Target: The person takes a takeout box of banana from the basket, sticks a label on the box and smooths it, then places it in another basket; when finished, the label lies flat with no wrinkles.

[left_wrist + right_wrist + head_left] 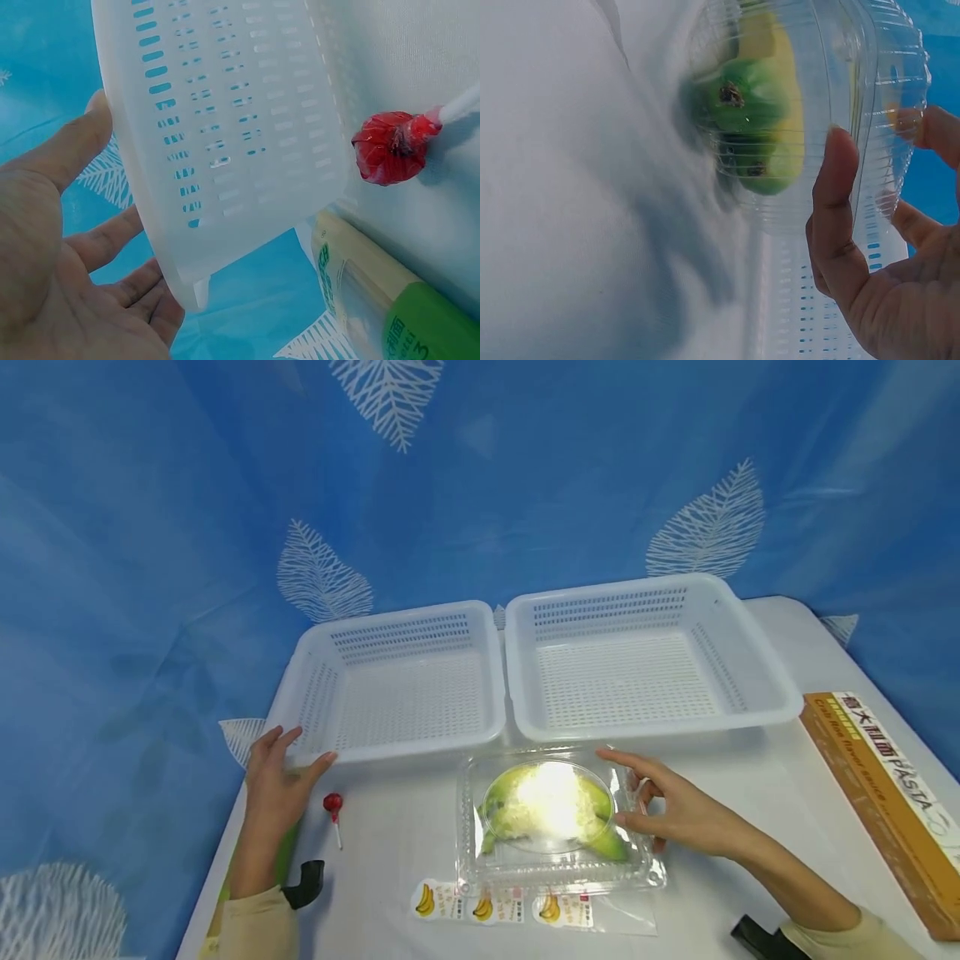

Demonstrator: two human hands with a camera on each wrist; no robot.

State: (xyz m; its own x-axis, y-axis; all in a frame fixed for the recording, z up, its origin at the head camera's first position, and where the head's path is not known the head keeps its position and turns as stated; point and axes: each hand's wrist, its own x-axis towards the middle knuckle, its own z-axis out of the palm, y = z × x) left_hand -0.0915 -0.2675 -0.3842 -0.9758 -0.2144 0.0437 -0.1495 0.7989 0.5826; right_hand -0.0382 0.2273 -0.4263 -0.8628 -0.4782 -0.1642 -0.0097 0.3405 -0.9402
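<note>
My left hand (277, 789) spreads its fingers and thumb around the near left corner of the left white basket (240, 172), fingertips at its outer rim. On the table by that hand lies a red-wrapped lollipop (333, 807) with a white stick. A clear plastic box (474, 843) with green and yellow fruit (746, 97) inside sits in front of the baskets; glare on its lid hides part of the fruit. At its right end my right hand (682, 814) grips the box's edge between thumb and fingers, the index finger reaching over the far corner.
Beside the left basket stands a second white basket (772, 681). A sheet of banana stickers (622, 917) lies just before the box. At the right edge lies a long brown pasta box (870, 802). A green-and-cream package (420, 322) is partly under my left forearm.
</note>
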